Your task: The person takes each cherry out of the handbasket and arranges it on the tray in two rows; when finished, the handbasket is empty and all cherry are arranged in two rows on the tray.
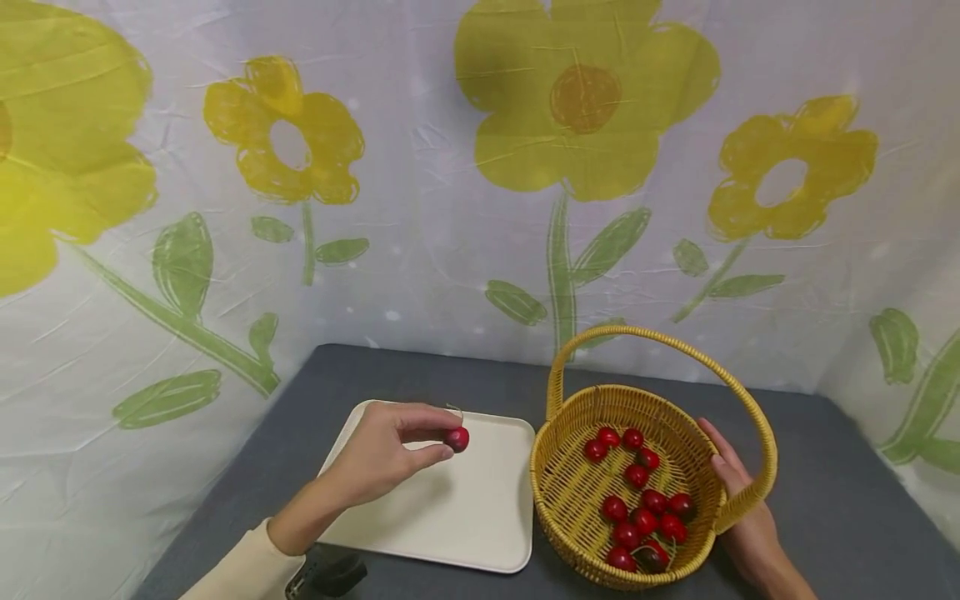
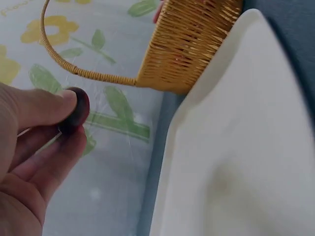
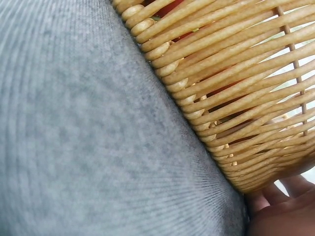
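Note:
My left hand (image 1: 382, 450) pinches one dark red cherry (image 1: 457, 439) between thumb and fingers, above a cream tray (image 1: 480, 508). A thin stem rises from that cherry. In the left wrist view, the same cherry (image 2: 77, 109) sits at the tips of the thumb and fingers. To the tray's right stands a yellow wicker basket (image 1: 558, 517) with an arched handle. Several red cherries (image 1: 645, 522) lie inside it. At the basket's right side, my right hand (image 1: 746, 508) holds the rim and wall; its fingertips are partly hidden, also in the right wrist view.
A dark grey cloth (image 1: 420, 371) covers the table under the tray and basket. Behind it hangs a pale sheet (image 1: 412, 275) with printed yellow flowers. Near the left wrist lies a black object (image 1: 330, 575), partly out of frame. The basket's handle arches above its opening.

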Demonstrator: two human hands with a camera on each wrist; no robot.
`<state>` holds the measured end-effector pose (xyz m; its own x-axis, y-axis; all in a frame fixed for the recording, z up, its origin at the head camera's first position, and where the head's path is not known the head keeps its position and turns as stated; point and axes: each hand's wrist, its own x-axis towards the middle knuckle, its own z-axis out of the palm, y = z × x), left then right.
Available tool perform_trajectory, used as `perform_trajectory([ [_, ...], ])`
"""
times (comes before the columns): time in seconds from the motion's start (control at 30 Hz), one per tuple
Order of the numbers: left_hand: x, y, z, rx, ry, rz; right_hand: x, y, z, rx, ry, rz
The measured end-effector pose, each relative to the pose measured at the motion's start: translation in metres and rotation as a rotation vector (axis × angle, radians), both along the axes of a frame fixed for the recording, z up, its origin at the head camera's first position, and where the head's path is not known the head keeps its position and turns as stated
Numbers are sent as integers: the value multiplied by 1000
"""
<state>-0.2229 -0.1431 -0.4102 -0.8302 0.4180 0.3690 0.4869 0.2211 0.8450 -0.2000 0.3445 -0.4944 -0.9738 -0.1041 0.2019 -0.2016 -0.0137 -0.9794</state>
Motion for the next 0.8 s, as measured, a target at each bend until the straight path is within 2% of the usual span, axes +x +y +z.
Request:
perform_trajectory([
  [0.27, -17, 37, 1, -120, -46, 2, 1, 2, -1, 0, -6, 38],
  [0.57, -39, 66, -15, -230, -46, 76, -1, 1, 1, 41, -31, 7],
  [0.8, -53, 88, -29, -332, 19, 64, 0, 2, 0, 55, -22, 2],
])
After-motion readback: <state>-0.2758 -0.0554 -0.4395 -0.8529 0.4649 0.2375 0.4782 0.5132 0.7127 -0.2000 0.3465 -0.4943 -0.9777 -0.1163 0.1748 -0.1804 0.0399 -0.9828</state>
